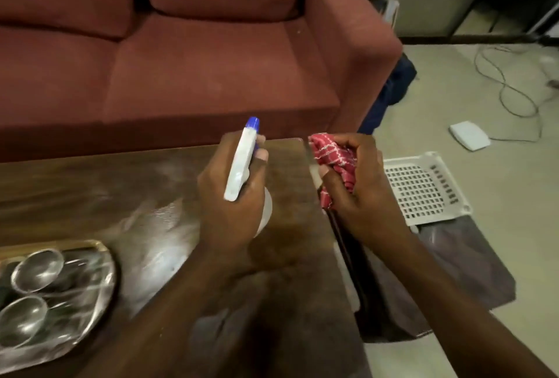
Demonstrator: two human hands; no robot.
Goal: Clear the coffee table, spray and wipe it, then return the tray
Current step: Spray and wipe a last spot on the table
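Note:
My left hand (233,196) grips a white spray bottle (242,163) with a blue nozzle, held above the right part of the dark wooden coffee table (151,190); the nozzle points toward the sofa. My right hand (360,184) holds a bunched red-and-white cloth (334,157) over the table's right edge. A tray (99,296) with a gold rim lies at the table's near left and carries two shiny metal bowls (37,268). The tabletop shows pale streaks around its middle.
A dark red sofa (196,60) runs along the far side of the table. On the floor to the right lie a white perforated plastic basket (423,187), a dark mat (462,259), a white box (469,135) and cables (511,87).

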